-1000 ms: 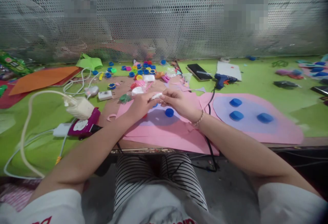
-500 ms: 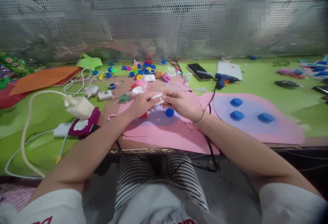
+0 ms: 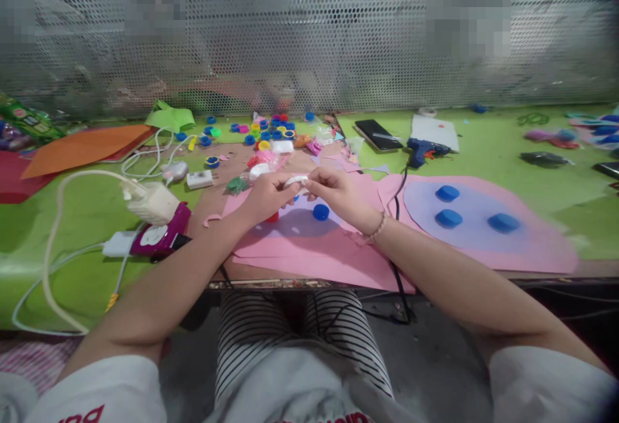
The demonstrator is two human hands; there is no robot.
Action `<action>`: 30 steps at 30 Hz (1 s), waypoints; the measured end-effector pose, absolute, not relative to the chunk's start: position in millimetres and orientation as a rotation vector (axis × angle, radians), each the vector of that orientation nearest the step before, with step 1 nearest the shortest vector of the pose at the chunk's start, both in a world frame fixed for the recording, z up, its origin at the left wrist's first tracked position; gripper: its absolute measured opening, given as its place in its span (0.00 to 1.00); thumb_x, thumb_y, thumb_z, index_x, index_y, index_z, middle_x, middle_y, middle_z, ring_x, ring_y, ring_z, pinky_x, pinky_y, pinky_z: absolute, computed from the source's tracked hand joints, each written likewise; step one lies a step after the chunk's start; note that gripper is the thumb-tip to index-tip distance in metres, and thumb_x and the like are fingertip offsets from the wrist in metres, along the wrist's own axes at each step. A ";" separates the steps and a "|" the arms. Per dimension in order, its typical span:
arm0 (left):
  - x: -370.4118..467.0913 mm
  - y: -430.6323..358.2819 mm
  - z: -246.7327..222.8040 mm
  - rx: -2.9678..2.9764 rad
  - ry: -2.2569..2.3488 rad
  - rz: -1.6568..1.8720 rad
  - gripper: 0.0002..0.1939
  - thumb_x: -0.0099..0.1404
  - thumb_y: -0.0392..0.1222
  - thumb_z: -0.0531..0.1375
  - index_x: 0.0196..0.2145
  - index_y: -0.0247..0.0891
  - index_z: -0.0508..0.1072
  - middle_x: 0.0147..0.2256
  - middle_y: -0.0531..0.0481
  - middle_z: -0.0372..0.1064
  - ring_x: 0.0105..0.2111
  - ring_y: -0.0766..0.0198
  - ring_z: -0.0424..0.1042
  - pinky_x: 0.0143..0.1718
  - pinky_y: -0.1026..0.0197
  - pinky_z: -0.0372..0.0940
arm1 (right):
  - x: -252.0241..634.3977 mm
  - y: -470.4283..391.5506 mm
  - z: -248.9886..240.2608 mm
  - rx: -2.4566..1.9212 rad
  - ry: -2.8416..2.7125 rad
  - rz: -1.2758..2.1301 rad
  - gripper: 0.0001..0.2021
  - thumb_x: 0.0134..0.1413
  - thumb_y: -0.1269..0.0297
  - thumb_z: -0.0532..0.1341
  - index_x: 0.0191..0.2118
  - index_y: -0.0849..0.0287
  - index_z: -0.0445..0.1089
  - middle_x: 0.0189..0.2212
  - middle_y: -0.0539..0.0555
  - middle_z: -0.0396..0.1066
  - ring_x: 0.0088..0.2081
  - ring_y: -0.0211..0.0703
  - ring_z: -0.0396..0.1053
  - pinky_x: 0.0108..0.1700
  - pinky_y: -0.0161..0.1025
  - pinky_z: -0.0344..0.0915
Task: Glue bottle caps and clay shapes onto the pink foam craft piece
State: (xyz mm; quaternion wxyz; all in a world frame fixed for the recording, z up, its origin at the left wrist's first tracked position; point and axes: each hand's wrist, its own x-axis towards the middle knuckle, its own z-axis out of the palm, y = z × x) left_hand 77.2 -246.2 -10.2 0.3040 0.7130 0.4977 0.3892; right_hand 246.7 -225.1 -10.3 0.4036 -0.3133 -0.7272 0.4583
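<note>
1. A small white piece [image 3: 296,180] is held between the left hand [image 3: 269,195] and the right hand [image 3: 338,195], just above the pink sheets [image 3: 309,252] at the middle of the surface [image 3: 77,216].
2. The piece's long axis is seen to run left to right, so that one end is pinched in the narrowly closed fingers [image 3: 284,184] of the left hand and the other in those of the right; what the piece is cannot be told.
3. Neither hand is placed nearer than the other: the piece is shared between the two sets of fingertips, clear of the sheets below.
4. A blue cap [image 3: 320,211] is seen on the lilac paper just near of the right hand, and a red cap [image 3: 272,217] is partly hidden under the left.
5. Three more blue caps [image 3: 449,218] are set on a second pink-and-lilac shape to the right; a glue gun [image 3: 425,149] and a phone [image 3: 378,135] are laid farther back.
</note>
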 end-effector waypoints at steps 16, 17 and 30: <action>77.7 -246.5 -10.9 1.915 1.372 1.034 0.09 0.57 0.40 0.54 0.23 0.33 0.69 0.19 0.53 0.68 0.15 0.74 0.62 0.18 0.70 0.57 | 246.8 -220.6 -15.9 -0.810 -1.914 1.006 0.13 0.51 0.54 0.59 0.27 0.61 0.64 0.20 0.50 0.65 0.23 0.34 0.62 0.25 0.35 0.57; 77.7 -246.2 -11.3 1.912 1.376 1.035 0.09 0.56 0.39 0.54 0.23 0.33 0.69 0.19 0.53 0.67 0.15 0.74 0.62 0.18 0.70 0.57 | 246.7 -220.7 -15.8 -0.816 -1.923 0.991 0.14 0.52 0.54 0.59 0.27 0.61 0.64 0.20 0.50 0.65 0.23 0.34 0.62 0.25 0.35 0.57; 77.9 -244.7 -15.0 1.927 1.464 1.081 0.08 0.54 0.37 0.52 0.26 0.34 0.71 0.19 0.53 0.68 0.18 0.70 0.66 0.21 0.67 0.59 | 250.9 -225.1 -12.0 -0.765 -2.086 0.529 0.10 0.53 0.59 0.59 0.26 0.58 0.63 0.24 0.50 0.64 0.26 0.35 0.59 0.28 0.36 0.56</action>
